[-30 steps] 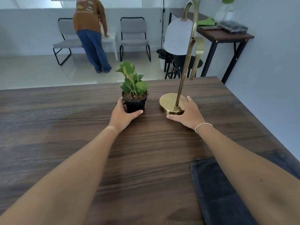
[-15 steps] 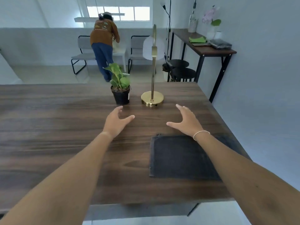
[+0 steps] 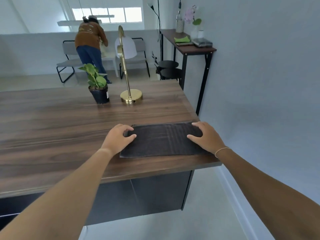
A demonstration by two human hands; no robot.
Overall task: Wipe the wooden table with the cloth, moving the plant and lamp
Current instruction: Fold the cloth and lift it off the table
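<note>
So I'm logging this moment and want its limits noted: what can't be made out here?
Head view only:
- Wooden table: left part cut off by the frame edge.
- Cloth: ends covered by the left hand and right hand; grip unclear.
- Plant pot label: too small.
- Lamp shade: washed out.

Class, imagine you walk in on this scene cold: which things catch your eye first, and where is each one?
First, the two hands, left hand and right hand, resting on the ends of a dark cloth spread flat at the table's near right corner. Next, farther back on the table, a brass lamp stands beside a potted plant, apart from the hands.
</note>
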